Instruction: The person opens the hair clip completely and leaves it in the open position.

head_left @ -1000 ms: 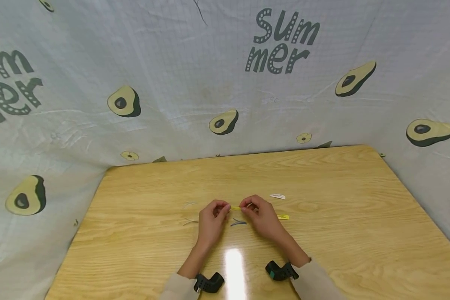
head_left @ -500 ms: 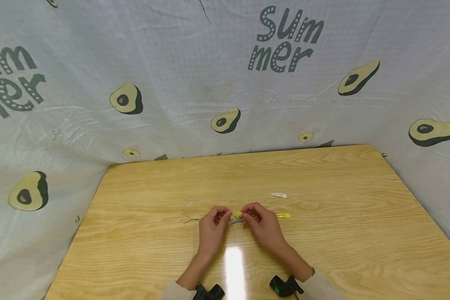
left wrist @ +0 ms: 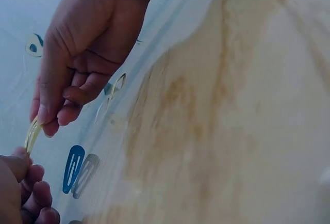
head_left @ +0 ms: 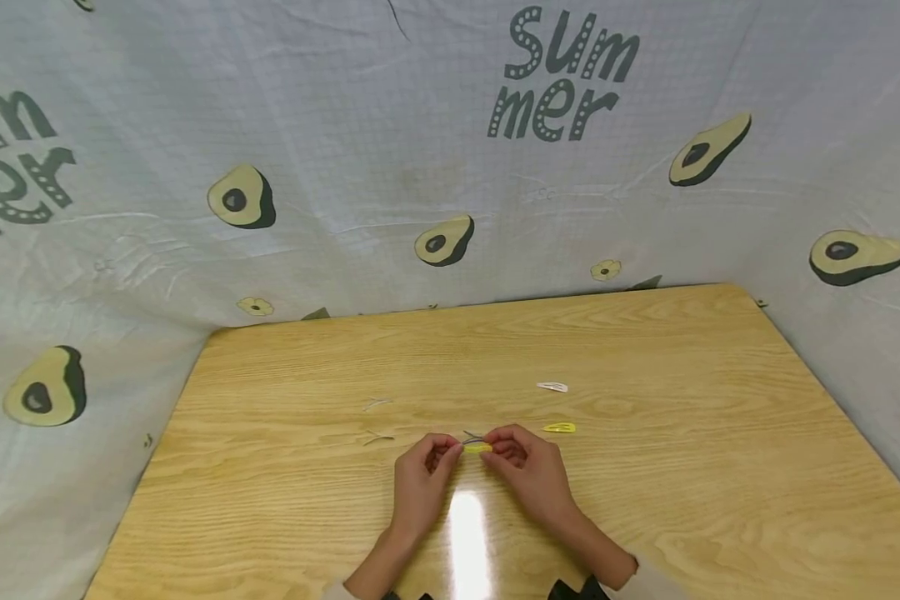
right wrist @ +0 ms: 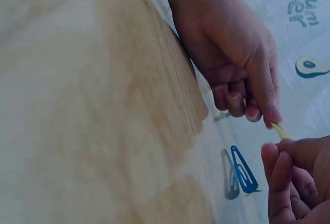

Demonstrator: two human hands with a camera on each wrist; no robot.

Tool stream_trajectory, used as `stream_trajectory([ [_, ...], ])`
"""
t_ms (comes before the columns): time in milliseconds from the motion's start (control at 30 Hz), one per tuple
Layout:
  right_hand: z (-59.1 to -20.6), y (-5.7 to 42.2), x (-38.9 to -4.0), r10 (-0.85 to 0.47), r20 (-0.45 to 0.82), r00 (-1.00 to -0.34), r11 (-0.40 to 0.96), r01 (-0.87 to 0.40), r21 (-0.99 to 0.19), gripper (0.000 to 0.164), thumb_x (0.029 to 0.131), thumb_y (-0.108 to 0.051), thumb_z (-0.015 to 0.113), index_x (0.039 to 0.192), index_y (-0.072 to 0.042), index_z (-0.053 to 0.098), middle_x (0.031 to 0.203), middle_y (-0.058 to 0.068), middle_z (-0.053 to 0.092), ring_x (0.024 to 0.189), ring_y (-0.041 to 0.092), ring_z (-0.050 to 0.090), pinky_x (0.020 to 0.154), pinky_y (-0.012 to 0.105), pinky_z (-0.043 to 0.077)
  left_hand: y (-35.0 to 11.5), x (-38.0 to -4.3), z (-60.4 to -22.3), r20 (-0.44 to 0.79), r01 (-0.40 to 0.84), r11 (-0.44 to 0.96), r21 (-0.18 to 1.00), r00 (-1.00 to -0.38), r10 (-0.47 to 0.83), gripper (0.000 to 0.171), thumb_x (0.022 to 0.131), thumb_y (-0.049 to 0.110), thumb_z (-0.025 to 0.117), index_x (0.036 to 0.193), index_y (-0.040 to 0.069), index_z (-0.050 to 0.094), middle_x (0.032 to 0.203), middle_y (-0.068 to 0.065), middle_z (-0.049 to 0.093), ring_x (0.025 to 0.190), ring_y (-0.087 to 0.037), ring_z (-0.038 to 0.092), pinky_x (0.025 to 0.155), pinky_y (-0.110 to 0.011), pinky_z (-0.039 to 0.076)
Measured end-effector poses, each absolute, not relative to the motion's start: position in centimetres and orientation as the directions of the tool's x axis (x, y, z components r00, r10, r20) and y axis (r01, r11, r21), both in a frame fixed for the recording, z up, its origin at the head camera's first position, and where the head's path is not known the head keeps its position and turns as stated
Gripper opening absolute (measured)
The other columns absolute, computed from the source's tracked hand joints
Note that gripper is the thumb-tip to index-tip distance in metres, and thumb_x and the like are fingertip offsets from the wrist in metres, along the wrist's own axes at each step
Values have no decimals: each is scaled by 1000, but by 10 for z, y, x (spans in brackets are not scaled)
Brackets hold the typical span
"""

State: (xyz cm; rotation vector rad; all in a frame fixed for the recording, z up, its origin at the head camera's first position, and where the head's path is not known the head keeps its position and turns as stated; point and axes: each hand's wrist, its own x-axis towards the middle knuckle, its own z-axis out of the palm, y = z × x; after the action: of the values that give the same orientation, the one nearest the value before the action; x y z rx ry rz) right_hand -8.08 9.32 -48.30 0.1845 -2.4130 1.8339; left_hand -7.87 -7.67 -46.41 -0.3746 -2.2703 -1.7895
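Note:
Between my two hands a yellow snap hair clip is stretched crosswise, close over the table. My left hand pinches one end with thumb and fingertips. The other end is pinched by my right hand. Both wrist views show the clip as a thin strip, its ends hidden under the fingertips. A blue hair clip lies just beyond the held one, partly overlapped by my right fingers in the head view. To the right of my right hand lies a second yellow hair clip.
A white hair clip lies farther back on the right. Two thin, pale clip-like pieces, one farther back and one nearer, lie left of my hands. A printed cloth hangs behind the wooden table.
Both hands have drawn back toward me with the yellow hair clip, which now sits in front of the blue one. The second yellow clip is more fully uncovered.

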Motion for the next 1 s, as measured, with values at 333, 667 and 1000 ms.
stream_trajectory([
  [333,-482,85,-74,79,70,-994,147,-58,-987,13,81,-1,74,93,-3,69,82,5,67,76,22,67,68,25,54,-77,-83,-468,388,405,252,879,-914,117,6,83,-8,68,87,-4,66,75,-14,64,59,-15,53,51,-24,45],
  [667,-459,84,-68,69,114,-991,140,-104,-985,11,81,5,72,92,4,67,79,12,66,72,29,67,64,28,55,-75,-89,-484,430,444,288,848,-896,114,10,81,-7,71,84,1,65,72,-4,62,55,-9,47,46,-23,41],
  [1000,-459,83,-68,86,125,-988,183,-107,-977,11,81,6,72,91,5,67,79,13,67,70,30,68,63,30,55,-78,-95,-503,416,437,304,846,-899,134,8,83,-1,72,84,4,65,70,1,60,53,-2,42,44,-19,38],
])
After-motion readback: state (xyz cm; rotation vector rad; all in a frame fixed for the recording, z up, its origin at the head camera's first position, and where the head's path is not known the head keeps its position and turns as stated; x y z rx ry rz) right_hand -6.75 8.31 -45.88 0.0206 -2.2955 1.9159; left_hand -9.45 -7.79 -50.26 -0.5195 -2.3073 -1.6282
